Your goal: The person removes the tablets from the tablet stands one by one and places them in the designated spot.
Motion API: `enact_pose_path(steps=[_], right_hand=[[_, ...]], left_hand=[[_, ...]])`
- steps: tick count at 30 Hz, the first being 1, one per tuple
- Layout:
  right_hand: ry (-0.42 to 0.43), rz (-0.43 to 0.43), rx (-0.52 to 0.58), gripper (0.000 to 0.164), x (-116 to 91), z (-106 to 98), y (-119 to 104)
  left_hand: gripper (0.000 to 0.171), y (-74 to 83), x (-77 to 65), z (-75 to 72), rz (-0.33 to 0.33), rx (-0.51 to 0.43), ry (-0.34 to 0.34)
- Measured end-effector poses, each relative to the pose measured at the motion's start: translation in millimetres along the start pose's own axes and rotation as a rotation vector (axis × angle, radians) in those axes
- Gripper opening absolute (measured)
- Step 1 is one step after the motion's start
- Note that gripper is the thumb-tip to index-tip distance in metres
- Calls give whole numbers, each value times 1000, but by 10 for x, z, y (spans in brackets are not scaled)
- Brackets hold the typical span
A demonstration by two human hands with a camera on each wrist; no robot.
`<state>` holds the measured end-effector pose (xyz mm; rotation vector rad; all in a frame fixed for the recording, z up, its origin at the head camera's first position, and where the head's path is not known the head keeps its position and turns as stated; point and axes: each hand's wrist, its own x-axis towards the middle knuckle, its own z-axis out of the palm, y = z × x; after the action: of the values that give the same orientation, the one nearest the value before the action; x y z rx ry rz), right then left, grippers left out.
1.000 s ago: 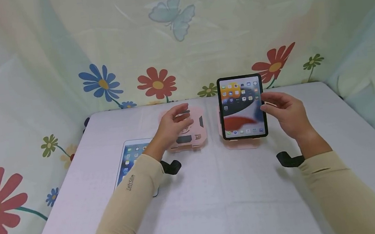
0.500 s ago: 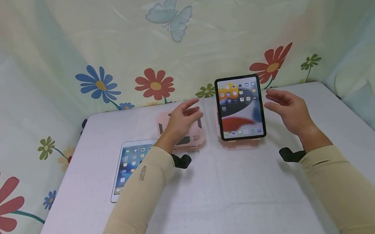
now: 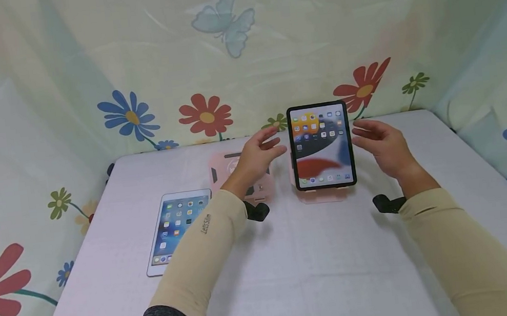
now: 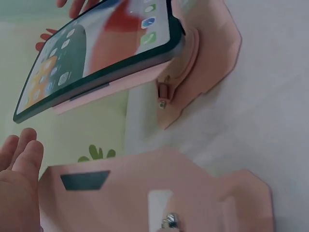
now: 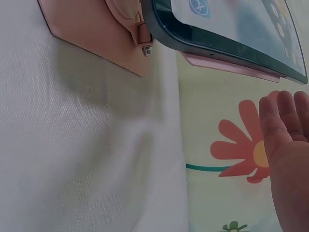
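Note:
A black-framed tablet [image 3: 321,146] with a lit home screen stands propped up on a pink folding tablet stand [image 3: 324,196]. My left hand [image 3: 258,157] hovers at the tablet's left, fingers loosely extended and apart from its edge. Below that hand lies a second pink stand [image 3: 222,169], folded, partly hidden by the hand and wrist. On the other side, my right hand [image 3: 384,147] has its fingertips close by the tablet's right edge; the right wrist view shows a gap there. A white tablet [image 3: 177,228], lit too, lies flat at the left, partly covered by my left sleeve.
A white cloth covers the table [image 3: 313,285]. Behind it hangs a curtain [image 3: 154,50] printed with flowers and a butterfly. Black wrist mounts [image 3: 256,210] stick out inward from both sleeves.
My left hand has moved right, from over the folded stand toward the propped tablet. My right fingers have come away from the tablet's right edge. The white tablet shows more.

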<state>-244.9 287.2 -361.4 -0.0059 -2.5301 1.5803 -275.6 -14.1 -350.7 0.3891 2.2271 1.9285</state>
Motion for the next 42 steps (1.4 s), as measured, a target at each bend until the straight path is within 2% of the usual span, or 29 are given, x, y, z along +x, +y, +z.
enact_pose_path(steps=[7,17,27,34,42], right_hand=[[-22,5,13,58,46,6,-13],[-61,10,23,60,141,-15,-57],[-98,41,99,64,225,-21,-101],[-112,75,96,64,289,21,-112],[-134,89,175,61,344,69,-105]], left_hand=[[53,88,128,101,-35,36,11],[51,20,318,217,-91,44,42],[50,47,430,307,-83,40,16],[48,31,467,321,-90,8,34],[49,19,491,347,-92,-22,39]])
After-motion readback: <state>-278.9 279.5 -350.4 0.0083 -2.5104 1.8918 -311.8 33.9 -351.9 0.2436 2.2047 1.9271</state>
